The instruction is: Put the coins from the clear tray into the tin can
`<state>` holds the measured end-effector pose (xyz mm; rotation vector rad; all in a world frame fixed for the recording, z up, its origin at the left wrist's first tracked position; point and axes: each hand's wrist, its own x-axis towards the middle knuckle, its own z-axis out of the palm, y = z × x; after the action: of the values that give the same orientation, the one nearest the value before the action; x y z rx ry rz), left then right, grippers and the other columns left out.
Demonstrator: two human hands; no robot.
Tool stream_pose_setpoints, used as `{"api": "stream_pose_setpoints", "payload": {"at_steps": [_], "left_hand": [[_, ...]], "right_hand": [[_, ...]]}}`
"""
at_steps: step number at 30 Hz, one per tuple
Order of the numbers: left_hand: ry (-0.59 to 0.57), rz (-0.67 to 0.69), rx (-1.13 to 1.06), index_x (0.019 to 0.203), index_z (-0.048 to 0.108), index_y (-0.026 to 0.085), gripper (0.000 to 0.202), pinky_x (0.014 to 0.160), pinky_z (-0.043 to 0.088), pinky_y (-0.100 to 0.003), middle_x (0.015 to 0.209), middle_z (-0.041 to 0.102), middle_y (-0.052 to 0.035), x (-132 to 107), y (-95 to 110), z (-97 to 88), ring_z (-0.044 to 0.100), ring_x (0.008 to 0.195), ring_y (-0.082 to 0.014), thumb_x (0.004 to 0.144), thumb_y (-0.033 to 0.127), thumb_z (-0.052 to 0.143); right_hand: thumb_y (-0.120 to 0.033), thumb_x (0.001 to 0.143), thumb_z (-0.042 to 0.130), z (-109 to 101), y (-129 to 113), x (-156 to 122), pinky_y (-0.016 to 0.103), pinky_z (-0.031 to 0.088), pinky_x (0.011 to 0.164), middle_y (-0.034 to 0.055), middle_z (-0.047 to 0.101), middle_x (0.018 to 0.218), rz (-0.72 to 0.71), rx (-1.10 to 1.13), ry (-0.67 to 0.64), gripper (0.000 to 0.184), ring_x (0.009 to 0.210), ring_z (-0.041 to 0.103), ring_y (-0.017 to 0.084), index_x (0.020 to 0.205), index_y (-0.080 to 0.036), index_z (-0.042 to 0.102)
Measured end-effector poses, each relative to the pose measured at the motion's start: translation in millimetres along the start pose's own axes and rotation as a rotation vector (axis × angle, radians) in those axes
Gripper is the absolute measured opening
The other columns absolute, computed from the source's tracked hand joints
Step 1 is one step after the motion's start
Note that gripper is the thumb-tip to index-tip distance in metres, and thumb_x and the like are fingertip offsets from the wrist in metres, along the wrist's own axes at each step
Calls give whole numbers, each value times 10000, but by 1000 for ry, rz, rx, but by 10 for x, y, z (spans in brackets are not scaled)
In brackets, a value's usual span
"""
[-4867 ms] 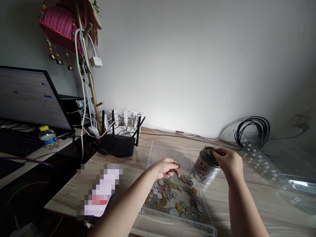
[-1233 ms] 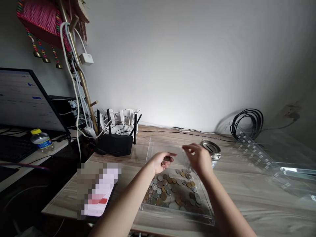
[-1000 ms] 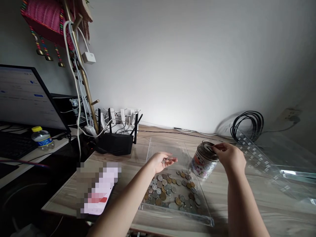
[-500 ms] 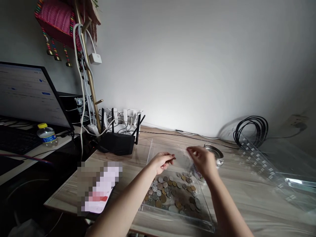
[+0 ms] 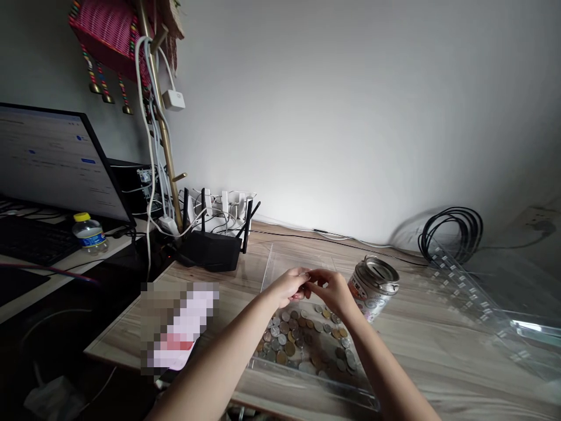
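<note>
My left hand (image 5: 290,287) is closed in a pinch above the clear plastic tray (image 5: 272,260). Its fingertips meet those of my right hand (image 5: 329,290), which is pinched too. A small coin seems to be held between the left fingers, mostly hidden now by the touching fingertips. What the right fingers grip cannot be made out. Below both hands, many loose coins (image 5: 284,333), silver, brass and dark, lie spread in the tray. Just right of my right hand stands a round metal coin tin (image 5: 372,286) with a slotted lid, a wire handle and a printed side.
A phone (image 5: 186,327), partly blurred out, lies left of my left forearm. Black and white routers (image 5: 210,251) stand behind it. Clear plastic panels (image 5: 491,316) and a coiled black cable (image 5: 451,234) are at the right. A bottle (image 5: 90,234) stands by the monitor (image 5: 56,158).
My right hand has moved left and down from in front of the tin to my left hand's fingertips. The tin now shows more fully. The view has shifted slightly.
</note>
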<state>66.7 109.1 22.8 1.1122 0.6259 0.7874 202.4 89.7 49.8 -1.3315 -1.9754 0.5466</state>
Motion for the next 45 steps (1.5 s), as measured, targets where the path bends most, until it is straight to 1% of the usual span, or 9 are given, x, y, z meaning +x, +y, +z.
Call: {"api": "stream_pose_setpoints", "payload": {"at_steps": [4, 9, 11, 15, 26, 31, 34, 38, 45], "left_hand": [[-80, -162, -177, 886, 510, 124, 270, 349, 109, -172, 541, 509, -1, 37, -8, -27, 311, 332, -26, 807, 342, 372], [68, -167, -332, 950, 529, 60, 253, 376, 283, -162, 695, 601, -95, 61, -15, -83, 481, 448, -59, 777, 93, 346], [99, -146, -335, 982, 503, 42, 261, 450, 389, -179, 801, 623, -157, 39, -11, -84, 573, 569, -104, 770, 44, 350], [136, -98, -358, 1038, 450, 34, 269, 591, 484, -230, 917, 611, -216, 2, -6, -76, 623, 785, -189, 784, 24, 363], [172, -155, -491, 996, 497, 54, 240, 631, 499, -269, 895, 626, -184, 79, -9, -92, 625, 788, -214, 806, 150, 387], [57, -166, -600, 985, 480, 79, 355, 675, 474, -326, 949, 594, -209, 12, 47, -92, 598, 868, -257, 835, 366, 335], [-18, -182, -625, 945, 484, 102, 415, 657, 455, -337, 892, 592, -184, 6, 42, -110, 595, 827, -251, 829, 452, 293], [-15, -185, -631, 826, 491, 127, 411, 572, 424, -278, 656, 531, -53, 64, 2, -127, 532, 571, -145, 837, 464, 255], [-66, -273, -614, 810, 486, 111, 411, 578, 442, -274, 650, 506, -50, 63, -8, -84, 515, 564, -127, 841, 457, 266]], "right_hand": [[-237, 665, 496, -57, -25, -18, 230, 395, 547, 9, 625, 625, -5, -31, 60, 267, 561, 524, 131, 885, -169, 631], [-340, 680, 495, -566, 99, -108, 260, 354, 537, 46, 639, 778, 158, -424, 624, 240, 632, 528, 163, 806, -223, 663], [-360, 650, 512, -807, 203, -137, 275, 332, 514, 53, 638, 767, 334, -541, 716, 236, 646, 530, 192, 778, -242, 672], [-391, 591, 550, -1072, 361, -158, 277, 340, 499, 41, 635, 702, 524, -457, 604, 261, 613, 533, 195, 772, -253, 678], [-338, 593, 532, -1107, 482, -141, 343, 354, 601, 49, 608, 634, 491, -643, 524, 227, 630, 512, 215, 738, -229, 670], [-334, 711, 468, -926, 257, -156, 414, 338, 753, 98, 604, 917, 157, -712, 730, 288, 886, 484, 264, 883, -199, 654], [-302, 760, 442, -526, 51, -126, 317, 384, 727, 80, 598, 919, -112, -532, 473, 263, 832, 517, 195, 898, -193, 637], [-246, 777, 419, 32, -63, -70, 224, 388, 598, 38, 596, 881, -158, -404, 2, 252, 693, 540, 127, 921, -236, 625], [-239, 769, 435, 58, -25, -51, 203, 353, 560, 10, 612, 810, -145, -452, -66, 248, 646, 540, 111, 909, -266, 638]]}}
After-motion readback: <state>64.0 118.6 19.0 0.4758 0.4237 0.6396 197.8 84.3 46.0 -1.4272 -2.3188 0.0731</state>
